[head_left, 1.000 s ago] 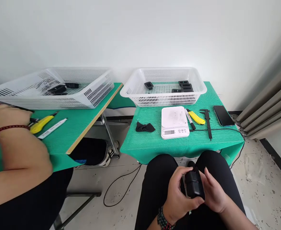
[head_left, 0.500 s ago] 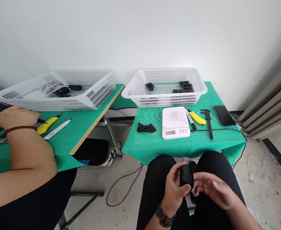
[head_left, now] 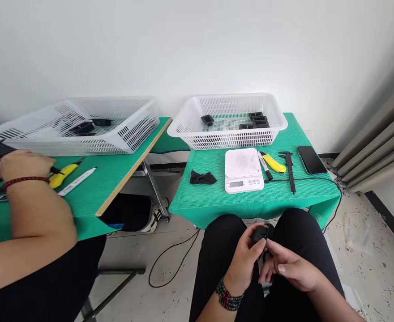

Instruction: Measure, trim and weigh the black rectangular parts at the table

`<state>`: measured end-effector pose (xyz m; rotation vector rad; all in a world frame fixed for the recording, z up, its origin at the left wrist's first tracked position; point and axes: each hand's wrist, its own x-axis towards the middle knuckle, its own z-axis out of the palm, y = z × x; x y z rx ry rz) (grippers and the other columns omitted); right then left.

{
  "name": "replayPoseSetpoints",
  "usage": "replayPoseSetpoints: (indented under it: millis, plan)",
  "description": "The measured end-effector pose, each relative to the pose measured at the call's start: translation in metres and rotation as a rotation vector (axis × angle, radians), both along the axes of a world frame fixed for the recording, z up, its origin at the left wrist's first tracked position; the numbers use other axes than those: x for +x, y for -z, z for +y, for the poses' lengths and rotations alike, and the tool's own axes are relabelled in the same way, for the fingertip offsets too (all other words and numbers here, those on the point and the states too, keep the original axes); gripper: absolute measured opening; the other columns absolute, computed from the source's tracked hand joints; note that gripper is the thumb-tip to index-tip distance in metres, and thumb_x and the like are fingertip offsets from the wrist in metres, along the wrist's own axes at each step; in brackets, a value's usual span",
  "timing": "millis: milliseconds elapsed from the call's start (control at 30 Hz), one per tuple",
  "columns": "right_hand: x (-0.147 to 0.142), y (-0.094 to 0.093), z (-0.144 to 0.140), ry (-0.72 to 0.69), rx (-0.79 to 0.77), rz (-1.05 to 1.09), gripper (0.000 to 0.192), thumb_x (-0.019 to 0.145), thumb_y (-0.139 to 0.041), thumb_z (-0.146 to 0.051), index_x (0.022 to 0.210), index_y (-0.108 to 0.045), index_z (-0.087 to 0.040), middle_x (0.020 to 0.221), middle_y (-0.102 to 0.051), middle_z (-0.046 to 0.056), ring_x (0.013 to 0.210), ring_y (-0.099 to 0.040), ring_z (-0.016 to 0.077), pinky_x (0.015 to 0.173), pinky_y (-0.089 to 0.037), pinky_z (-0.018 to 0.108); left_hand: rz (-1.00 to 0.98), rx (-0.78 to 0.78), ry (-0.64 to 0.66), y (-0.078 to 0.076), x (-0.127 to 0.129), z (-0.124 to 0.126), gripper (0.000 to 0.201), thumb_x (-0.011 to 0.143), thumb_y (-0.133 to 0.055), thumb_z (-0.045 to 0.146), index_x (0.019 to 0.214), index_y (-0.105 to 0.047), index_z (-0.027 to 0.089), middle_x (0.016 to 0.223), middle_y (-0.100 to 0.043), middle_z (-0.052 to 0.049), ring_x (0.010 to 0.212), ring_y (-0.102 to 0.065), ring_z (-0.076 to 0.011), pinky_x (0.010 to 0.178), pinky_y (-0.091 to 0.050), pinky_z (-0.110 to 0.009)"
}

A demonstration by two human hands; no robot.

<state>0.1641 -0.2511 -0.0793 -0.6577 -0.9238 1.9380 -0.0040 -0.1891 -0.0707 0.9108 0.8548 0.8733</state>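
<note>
Over my lap, my left hand [head_left: 246, 257] grips a small black plastic part [head_left: 260, 233], thumb on the near side and fingers behind. My right hand [head_left: 293, 268] is just to the right of it, index fingertip at the part's edge, the thumb and other fingers apart. My hands hide much of the part, so its full shape does not show. On the green-covered table ahead are a white digital scale [head_left: 244, 164] with nothing on its plate and a crumpled black piece [head_left: 202, 177] to its left.
A white basket [head_left: 230, 142] holds several black frame-like parts. Right of the scale lie a marker [head_left: 265, 166], a yellow-handled tool [head_left: 273, 163], a black caliper [head_left: 290, 172] and a phone [head_left: 311, 160]. At left, a co-worker's arm [head_left: 37, 205] reaches over another table. A cable [head_left: 153, 270] loops on the floor.
The black part has tipped and moved slightly up in my left hand. My right index finger has stretched toward its edge. The view has shifted slightly.
</note>
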Motion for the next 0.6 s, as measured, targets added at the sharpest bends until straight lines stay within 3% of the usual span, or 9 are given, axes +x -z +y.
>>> replayPoseSetpoints:
  millis: [133, 200, 300, 500, 600]
  plan:
    - [0.002, -0.001, -0.002, 0.001, -0.019, -0.009, 0.076, 0.087, -0.078, -0.053, 0.154, -0.050, -0.029, 0.100, -0.080, 0.008, 0.093, -0.074, 0.0223, 0.082, -0.046, 0.034, 0.036, 0.044, -0.019, 0.000, 0.001, 0.000, 0.062, 0.075, -0.082, 0.061, 0.119, -0.071, 0.020, 0.124, -0.072, -0.013, 0.119, -0.065, -0.0315, 0.106, -0.050, -0.045]
    - [0.002, -0.007, -0.002, 0.027, -0.089, 0.065, 0.071, 0.086, -0.077, -0.057, 0.148, -0.058, -0.026, 0.116, -0.077, 0.012, 0.086, -0.076, 0.0228, 0.078, -0.049, 0.034, 0.073, 0.084, -0.036, 0.002, 0.002, -0.001, 0.056, 0.078, -0.080, 0.056, 0.119, -0.072, 0.019, 0.124, -0.073, -0.013, 0.121, -0.065, -0.0318, 0.108, -0.049, -0.047]
    - [0.000, -0.018, -0.001, 0.037, -0.179, 0.188, 0.068, 0.082, -0.078, -0.057, 0.141, -0.062, -0.028, 0.147, -0.058, 0.014, 0.076, -0.078, 0.0230, 0.070, -0.053, 0.035, 0.094, 0.197, -0.052, 0.004, 0.002, -0.004, 0.054, 0.081, -0.078, 0.052, 0.123, -0.070, 0.018, 0.126, -0.073, -0.014, 0.124, -0.065, -0.0324, 0.112, -0.048, -0.049]
    - [-0.003, -0.020, 0.001, 0.037, -0.225, 0.203, 0.077, 0.082, -0.078, -0.055, 0.147, -0.053, -0.023, 0.122, -0.071, 0.013, 0.063, -0.075, 0.0189, 0.057, -0.052, 0.029, 0.164, 0.428, 0.015, -0.002, -0.001, -0.006, 0.047, 0.084, -0.076, 0.041, 0.125, -0.069, 0.020, 0.128, -0.072, -0.012, 0.123, -0.066, -0.0313, 0.112, -0.050, -0.049]
    - [-0.003, -0.016, -0.001, 0.041, -0.231, 0.172, 0.081, 0.083, -0.079, -0.052, 0.153, -0.047, -0.024, 0.130, -0.070, 0.015, 0.056, -0.070, 0.0135, 0.062, -0.054, 0.031, 0.150, 0.373, 0.087, -0.004, -0.001, -0.004, 0.048, 0.087, -0.074, 0.040, 0.131, -0.066, 0.021, 0.134, -0.070, -0.012, 0.130, -0.063, -0.0315, 0.115, -0.048, -0.049]
